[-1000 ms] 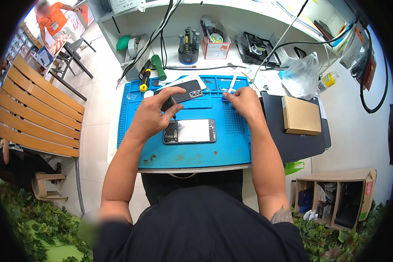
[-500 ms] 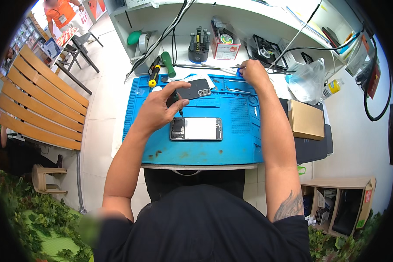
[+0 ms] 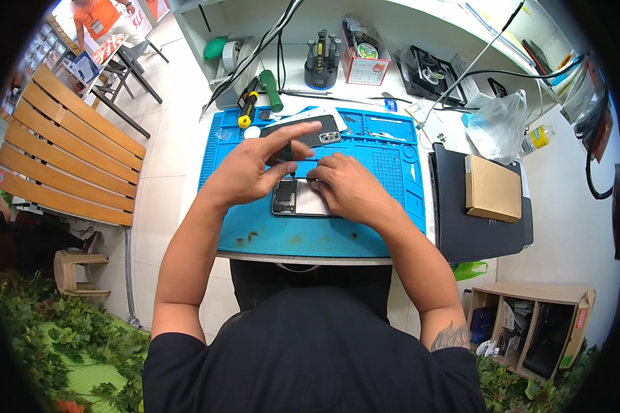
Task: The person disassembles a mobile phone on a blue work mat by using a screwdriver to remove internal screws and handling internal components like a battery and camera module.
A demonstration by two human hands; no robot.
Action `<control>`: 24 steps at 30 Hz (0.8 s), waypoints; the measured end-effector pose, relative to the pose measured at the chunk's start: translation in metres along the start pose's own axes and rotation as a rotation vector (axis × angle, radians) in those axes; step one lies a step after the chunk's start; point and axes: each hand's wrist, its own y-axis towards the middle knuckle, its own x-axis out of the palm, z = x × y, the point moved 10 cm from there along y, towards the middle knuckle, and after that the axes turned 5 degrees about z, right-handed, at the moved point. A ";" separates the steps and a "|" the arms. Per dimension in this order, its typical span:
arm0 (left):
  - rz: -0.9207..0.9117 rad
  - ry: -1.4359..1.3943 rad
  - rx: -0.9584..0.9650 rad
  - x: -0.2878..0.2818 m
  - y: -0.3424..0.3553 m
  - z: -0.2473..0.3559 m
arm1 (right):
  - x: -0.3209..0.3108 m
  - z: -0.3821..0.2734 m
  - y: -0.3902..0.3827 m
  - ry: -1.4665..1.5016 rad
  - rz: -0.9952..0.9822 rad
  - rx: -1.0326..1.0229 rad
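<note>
- The open phone (image 3: 284,199) lies flat on the blue mat (image 3: 303,239) near the centre of the frame, its dark end bare at the left, its pale panel partly under the right hand (image 3: 355,189).
- The left hand (image 3: 249,171) is above the phone's left end; its fingers are narrow around a dark tool (image 3: 280,155), likely a driver, with the index finger stretched out to the right.
- The tool appears to stand about upright, its tip at the phone's upper edge; whether it touches is too small to tell.
- The right fingers are bunched low at that same edge, just beside the tip. I cannot tell whether they pinch a small part or only steady the phone.
- The step in hand looks like fine work on the inside of the phone, both hands meeting at one spot.
- As I judge it, the next move calls for a steady tip, light pressure and a phone that does not slide.
- Toward the top of the frame, a second phone (image 3: 329,126) lies beyond the left hand, and a tool stand (image 3: 321,67) rests on the desk (image 3: 191,206).
</note>
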 end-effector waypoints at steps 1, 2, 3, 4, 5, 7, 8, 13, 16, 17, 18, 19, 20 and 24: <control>-0.031 -0.016 -0.001 0.002 -0.001 0.001 | 0.003 0.004 0.000 0.001 0.005 -0.008; -0.011 0.014 -0.004 0.000 -0.001 0.003 | 0.005 0.009 0.000 0.003 0.010 -0.017; 0.009 0.045 -0.007 -0.001 0.000 0.005 | 0.006 0.012 -0.001 0.004 0.015 -0.024; 0.032 0.079 -0.014 -0.003 0.000 0.008 | 0.006 0.012 0.000 0.009 0.006 -0.011; 0.055 0.113 -0.020 -0.006 0.000 0.009 | 0.006 0.011 0.000 0.015 -0.003 0.004; 0.100 0.014 0.051 -0.008 -0.004 0.001 | 0.007 0.012 -0.001 0.017 -0.002 0.022; 0.122 0.111 0.053 -0.010 -0.005 0.001 | 0.007 0.012 -0.002 0.014 0.009 0.025; 0.103 -0.064 0.072 -0.013 -0.006 0.006 | 0.005 0.011 -0.006 0.026 0.070 0.000; 0.093 0.213 0.060 -0.014 -0.009 0.009 | 0.005 0.011 -0.006 0.030 0.075 0.005; 0.061 0.145 0.060 -0.012 -0.008 0.010 | 0.005 0.013 -0.007 0.029 0.076 0.007; 0.030 0.077 0.060 -0.011 -0.007 0.012 | 0.005 0.014 -0.007 0.028 0.078 0.010; -0.002 0.009 0.059 -0.009 -0.007 0.013 | 0.005 0.013 -0.007 0.026 0.075 0.011; 0.009 0.088 0.043 -0.010 -0.008 0.010 | 0.005 0.012 -0.006 0.024 0.073 0.014; 0.029 0.122 0.057 -0.011 -0.006 0.013 | 0.005 0.015 -0.008 0.032 0.097 0.010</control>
